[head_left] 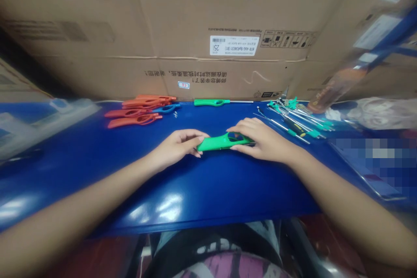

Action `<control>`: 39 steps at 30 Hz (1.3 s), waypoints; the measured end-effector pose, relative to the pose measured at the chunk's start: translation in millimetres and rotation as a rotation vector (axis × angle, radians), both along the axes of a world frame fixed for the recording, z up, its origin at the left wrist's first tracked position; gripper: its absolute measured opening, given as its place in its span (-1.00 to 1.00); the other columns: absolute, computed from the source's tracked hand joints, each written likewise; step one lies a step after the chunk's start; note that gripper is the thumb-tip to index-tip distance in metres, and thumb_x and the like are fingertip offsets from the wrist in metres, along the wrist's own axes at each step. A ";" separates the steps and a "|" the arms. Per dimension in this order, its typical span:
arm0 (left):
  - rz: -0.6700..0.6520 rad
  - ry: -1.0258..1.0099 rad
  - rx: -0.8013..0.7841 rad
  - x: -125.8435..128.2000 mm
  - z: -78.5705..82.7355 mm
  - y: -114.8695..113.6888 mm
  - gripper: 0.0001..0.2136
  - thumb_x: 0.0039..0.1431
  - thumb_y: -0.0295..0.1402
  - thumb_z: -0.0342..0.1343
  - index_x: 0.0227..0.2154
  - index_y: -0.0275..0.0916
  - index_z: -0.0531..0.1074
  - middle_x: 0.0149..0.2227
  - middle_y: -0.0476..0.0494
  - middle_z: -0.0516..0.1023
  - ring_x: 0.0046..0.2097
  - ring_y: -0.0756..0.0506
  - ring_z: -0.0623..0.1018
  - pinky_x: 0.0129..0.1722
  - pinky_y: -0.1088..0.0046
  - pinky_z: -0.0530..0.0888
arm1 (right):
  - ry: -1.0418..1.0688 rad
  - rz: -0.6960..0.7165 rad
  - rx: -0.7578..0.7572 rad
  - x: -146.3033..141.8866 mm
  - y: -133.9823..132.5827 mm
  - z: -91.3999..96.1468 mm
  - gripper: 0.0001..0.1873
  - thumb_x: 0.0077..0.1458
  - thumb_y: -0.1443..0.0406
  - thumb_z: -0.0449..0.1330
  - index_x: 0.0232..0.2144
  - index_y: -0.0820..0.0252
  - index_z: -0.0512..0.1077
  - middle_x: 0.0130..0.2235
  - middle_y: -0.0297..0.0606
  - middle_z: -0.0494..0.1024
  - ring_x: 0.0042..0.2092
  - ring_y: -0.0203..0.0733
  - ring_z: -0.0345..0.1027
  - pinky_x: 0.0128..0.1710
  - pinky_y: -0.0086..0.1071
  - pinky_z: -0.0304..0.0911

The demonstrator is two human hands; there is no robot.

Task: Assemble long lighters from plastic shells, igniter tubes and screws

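A green plastic lighter body (221, 141) lies on the blue table (208, 191) between both hands. My left hand (179, 145) pinches its left end with curled fingers. My right hand (260, 139) covers and grips its right end, fingers pressed down over it. Both forearms reach in from the near edge.
Several orange lighter shells (138, 113) and a blue one (167, 108) lie at the back left. A finished green long-neck lighter (215, 102) lies at the back centre. A heap of metal rods with green tips (298, 119) sits at the right. Large cardboard boxes (195, 30) wall the far side.
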State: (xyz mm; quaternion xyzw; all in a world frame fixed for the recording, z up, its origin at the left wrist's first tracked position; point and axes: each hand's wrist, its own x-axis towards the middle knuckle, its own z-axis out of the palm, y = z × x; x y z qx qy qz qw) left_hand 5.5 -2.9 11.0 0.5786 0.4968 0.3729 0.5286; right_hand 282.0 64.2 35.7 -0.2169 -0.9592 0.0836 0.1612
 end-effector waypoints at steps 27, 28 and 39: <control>-0.089 0.713 0.738 -3.6 -16.5 1.0 -0.70 0.24 -0.22 0.24 -0.02 -0.20 0.55 -0.06 -0.18 0.60 -0.05 -0.18 0.54 0.03 0.18 0.48 | -0.028 -0.026 -0.138 -3.9 12.3 -24.1 -0.63 0.24 0.13 0.22 0.03 0.15 0.45 0.02 -0.06 0.47 0.06 0.05 0.34 0.06 -0.03 0.27; -0.094 0.717 0.737 -3.8 -16.2 1.1 -0.70 0.23 -0.22 0.25 -0.02 -0.21 0.56 -0.06 -0.18 0.59 -0.05 -0.18 0.54 0.02 0.17 0.48 | -0.018 -0.026 -0.141 -3.8 12.8 -25.0 -0.63 0.24 0.12 0.23 0.03 0.15 0.46 0.02 -0.06 0.47 0.06 0.04 0.34 0.06 -0.03 0.28; -0.067 0.684 0.643 -1.2 -12.1 0.8 -0.69 0.15 -0.18 0.31 -0.08 -0.18 0.61 -0.15 -0.14 0.61 -0.11 -0.18 0.55 -0.06 0.21 0.48 | -0.075 -0.119 -0.111 -9.0 6.9 -21.2 -0.54 0.16 0.16 0.33 0.08 0.22 0.53 -0.08 -0.08 0.51 -0.06 0.00 0.39 -0.05 -0.13 0.33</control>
